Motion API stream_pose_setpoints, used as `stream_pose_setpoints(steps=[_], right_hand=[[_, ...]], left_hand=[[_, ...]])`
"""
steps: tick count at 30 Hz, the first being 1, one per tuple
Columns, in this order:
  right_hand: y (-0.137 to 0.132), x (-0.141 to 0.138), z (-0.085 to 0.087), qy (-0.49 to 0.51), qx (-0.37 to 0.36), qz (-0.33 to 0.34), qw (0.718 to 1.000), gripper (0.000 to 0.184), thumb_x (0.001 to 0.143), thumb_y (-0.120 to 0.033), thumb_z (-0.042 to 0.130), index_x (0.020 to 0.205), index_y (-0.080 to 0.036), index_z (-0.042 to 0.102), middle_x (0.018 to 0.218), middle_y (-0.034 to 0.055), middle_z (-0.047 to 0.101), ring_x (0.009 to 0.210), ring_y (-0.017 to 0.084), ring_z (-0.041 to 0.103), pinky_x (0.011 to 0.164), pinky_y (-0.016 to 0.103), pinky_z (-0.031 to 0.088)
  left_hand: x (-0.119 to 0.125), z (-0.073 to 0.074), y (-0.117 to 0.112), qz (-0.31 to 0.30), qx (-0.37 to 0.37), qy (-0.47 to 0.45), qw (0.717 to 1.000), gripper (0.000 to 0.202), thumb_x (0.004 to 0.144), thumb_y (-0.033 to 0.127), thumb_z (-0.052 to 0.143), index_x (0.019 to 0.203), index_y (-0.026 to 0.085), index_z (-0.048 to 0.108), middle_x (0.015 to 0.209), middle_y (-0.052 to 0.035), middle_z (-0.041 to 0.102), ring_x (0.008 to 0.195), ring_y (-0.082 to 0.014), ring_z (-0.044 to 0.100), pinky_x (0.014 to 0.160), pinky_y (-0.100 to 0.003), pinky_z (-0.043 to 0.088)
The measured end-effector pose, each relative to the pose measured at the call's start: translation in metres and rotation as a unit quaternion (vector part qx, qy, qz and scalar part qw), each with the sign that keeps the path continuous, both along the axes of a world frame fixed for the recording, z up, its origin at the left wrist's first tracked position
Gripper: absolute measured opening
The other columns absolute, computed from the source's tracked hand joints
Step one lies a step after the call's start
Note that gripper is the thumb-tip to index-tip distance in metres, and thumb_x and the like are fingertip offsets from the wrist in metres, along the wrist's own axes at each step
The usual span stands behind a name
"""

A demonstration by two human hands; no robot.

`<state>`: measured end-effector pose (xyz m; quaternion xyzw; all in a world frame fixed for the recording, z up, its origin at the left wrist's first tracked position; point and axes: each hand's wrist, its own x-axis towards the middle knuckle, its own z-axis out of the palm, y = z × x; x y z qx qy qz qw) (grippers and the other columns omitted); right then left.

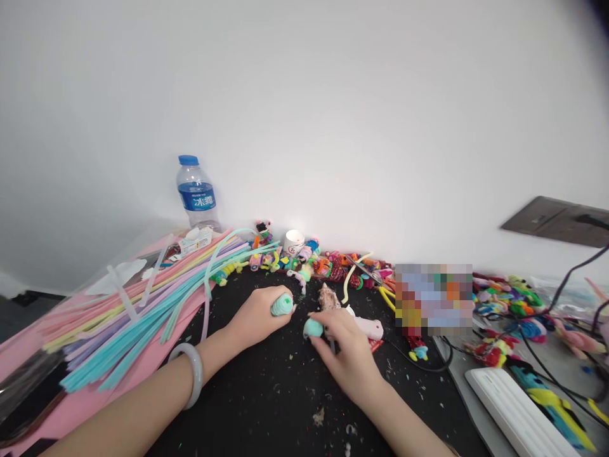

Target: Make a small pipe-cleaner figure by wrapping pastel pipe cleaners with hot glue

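My left hand (259, 320) is closed around a mint-green coil of wound pipe cleaner (282, 304), whose rounded end faces up. A short way to its right, my right hand (345, 346) pinches a small turquoise fuzzy ball (313, 328) between thumb and fingers. The two fuzzy pieces are apart, both above the black mat (266, 393). Just behind my right hand lies a pale pink tool (368, 327), perhaps a glue gun, partly hidden by the hand. A brown-stained lump (328, 296) sits beyond my fingers.
Long pastel pipe cleaners (157, 304) are heaped at the left, near a water bottle (196, 193). Several small fuzzy figures (328, 263) line the wall around a paper cup (294, 241). Black cables (561, 298) and a white power strip (518, 409) lie at the right. Scraps litter the mat.
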<state>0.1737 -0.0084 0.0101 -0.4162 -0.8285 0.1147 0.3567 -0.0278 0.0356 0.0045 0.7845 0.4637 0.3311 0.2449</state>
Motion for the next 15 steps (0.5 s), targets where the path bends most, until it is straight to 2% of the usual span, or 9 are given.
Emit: stream_pose_setpoints(steps=[3, 6, 9, 12, 15], right_hand=[[0.002, 0.005, 0.001, 0.129, -0.095, -0.059, 0.985, 0.018, 0.08, -0.018, 0.056, 0.098, -0.021, 0.057, 0.087, 0.0045, 0.065, 0.07, 0.018, 0.061, 0.061, 0.03, 0.052], [0.001, 0.007, 0.002, 0.241, -0.187, -0.038, 0.952, 0.021, 0.08, -0.02, 0.057, 0.101, -0.022, 0.056, 0.092, 0.0047, 0.066, 0.079, 0.018, 0.065, 0.069, 0.029, 0.054], [0.002, 0.007, 0.003, 0.303, -0.223, -0.01, 0.926, 0.023, 0.08, -0.022, 0.058, 0.102, -0.023, 0.059, 0.105, 0.0061, 0.064, 0.096, 0.02, 0.063, 0.083, 0.032, 0.053], [0.002, 0.006, 0.004, 0.333, -0.251, -0.005, 0.909, 0.024, 0.076, -0.022, 0.063, 0.1, -0.024, 0.062, 0.107, 0.0057, 0.065, 0.096, 0.021, 0.064, 0.083, 0.033, 0.054], [0.002, 0.005, 0.006, 0.354, -0.268, 0.003, 0.896, 0.026, 0.074, -0.02, 0.065, 0.099, -0.023, 0.062, 0.103, 0.0049, 0.067, 0.093, 0.02, 0.065, 0.082, 0.032, 0.054]], left_hand=[[0.002, 0.003, -0.004, -0.035, 0.001, 0.013, 0.999, 0.009, 0.08, 0.028, 0.054, 0.078, 0.019, 0.053, 0.076, 0.0016, 0.058, 0.069, -0.0146, 0.053, 0.066, -0.025, 0.039], [0.005, 0.008, -0.01, -0.069, 0.0, 0.03, 0.997, 0.013, 0.08, 0.03, 0.054, 0.087, 0.02, 0.052, 0.083, 0.0, 0.058, 0.074, -0.0163, 0.053, 0.069, -0.026, 0.04], [0.006, 0.012, -0.014, -0.095, -0.005, 0.042, 0.995, 0.02, 0.081, 0.027, 0.052, 0.099, 0.02, 0.05, 0.094, -0.0035, 0.057, 0.081, -0.0188, 0.054, 0.073, -0.029, 0.041], [0.005, 0.012, -0.015, -0.11, -0.017, 0.041, 0.993, 0.028, 0.084, 0.027, 0.048, 0.112, 0.021, 0.048, 0.106, -0.0061, 0.056, 0.092, -0.0208, 0.054, 0.081, -0.031, 0.04], [0.004, 0.01, -0.013, -0.11, -0.037, 0.036, 0.993, 0.029, 0.087, 0.034, 0.049, 0.113, 0.022, 0.05, 0.108, -0.0054, 0.059, 0.096, -0.0215, 0.055, 0.083, -0.031, 0.04]])
